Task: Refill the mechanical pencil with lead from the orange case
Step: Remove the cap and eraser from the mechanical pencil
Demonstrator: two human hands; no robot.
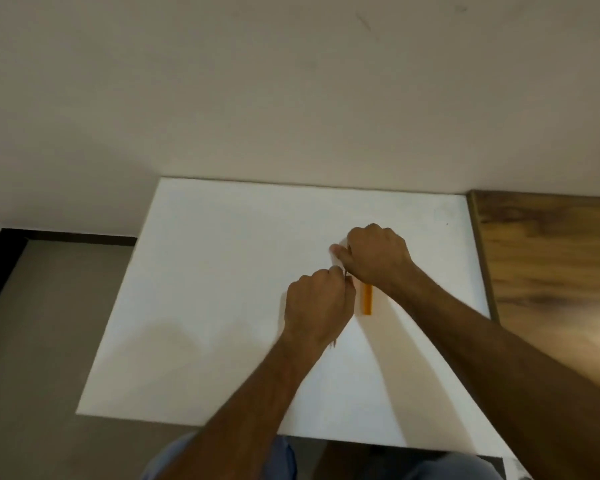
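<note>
My left hand (317,306) is curled into a fist round a thin mechanical pencil (345,274). Only a short bit of the pencil shows above the fingers, and a tip pokes out below the wrist. Just beyond, almost touching it, my right hand (378,258) has its fingers curled and its thumb pressed on a small pale piece (337,260); what that piece is cannot be made out. The orange case (367,299) lies on the white table (205,306) between the hands, its far end hidden under my right wrist.
The white table stands against a plain wall. A wooden surface (548,265) adjoins its right edge. Grey floor (42,323) lies to the left, and my knees in blue cloth (281,459) are at the near edge.
</note>
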